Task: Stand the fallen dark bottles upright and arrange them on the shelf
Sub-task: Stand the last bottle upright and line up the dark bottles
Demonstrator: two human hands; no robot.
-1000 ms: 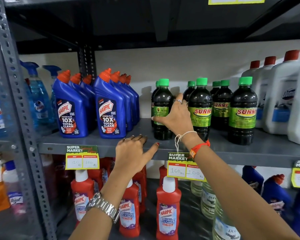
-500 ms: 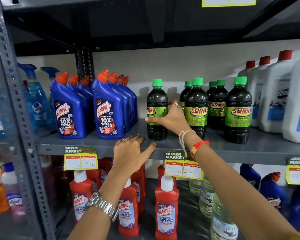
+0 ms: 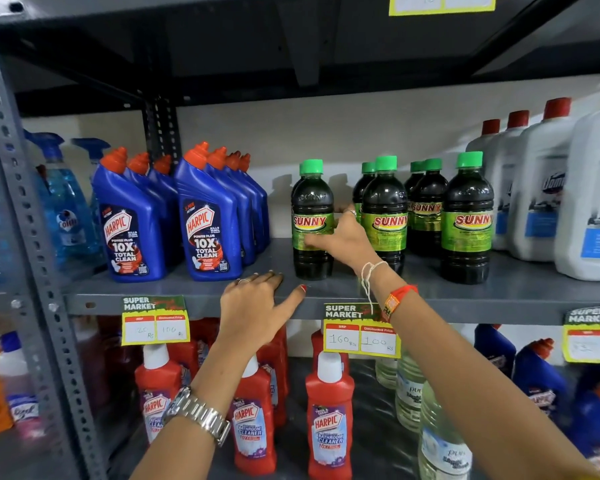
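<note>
Your right hand (image 3: pixel 343 237) clasps the upright dark bottle (image 3: pixel 311 220) on the shelf (image 3: pixel 465 292); your left hand (image 3: pixel 257 306), fingers spread, rests flat at the shelf's edge.

The grey shelf (image 3: pixel 430 299) carries upright dark bottles (image 3: pixel 466 220), blue Harpic bottles (image 3: pixel 208 223) and white jugs (image 3: pixel 541 202).

Dark bottles (image 3: pixel 312 220): near-black liquid, bright green caps, green-yellow labels with red lettering. Blue bottles (image 3: pixel 208 223) with orange-red caps. Red bottles (image 3: pixel 329 420) with white caps, lower down. White jugs (image 3: pixel 541 202), red caps, blue labels. Grey metal shelf (image 3: pixel 465 299). Yellow price tags (image 3: pixel 361 330), green headers. Right hand (image 3: pixel 343 237): orange wristband.
</note>
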